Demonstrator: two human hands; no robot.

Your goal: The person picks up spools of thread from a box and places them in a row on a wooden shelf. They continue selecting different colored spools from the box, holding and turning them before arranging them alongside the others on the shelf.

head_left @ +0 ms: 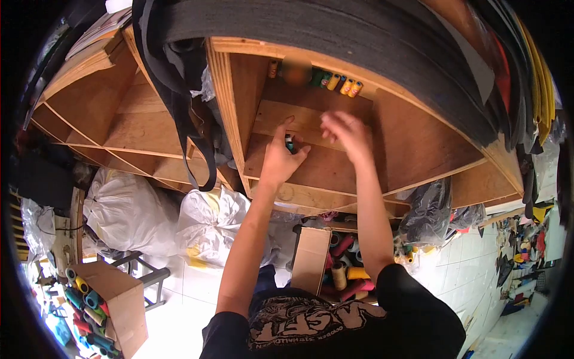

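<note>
My left hand [283, 154] is inside a wooden shelf compartment, its fingers curled around a small teal thread spool [289, 142]. To its right, my right hand [350, 134] hovers over the compartment floor with loosely bent fingers slightly apart; they are a little blurred, and nothing shows in them. Against the back of the compartment stands a row of small thread spools [333, 82], yellow, green and dark ones. A blurred patch covers part of that row at its left.
Dark fabric [311, 30] drapes over the shelf [236, 119]. Below stands an open cardboard box [311, 260] of thread cones, close to my body. White sacks [212, 218] lie at the lower left, near another box [119, 299] with cones. A black strap [206, 164] hangs left.
</note>
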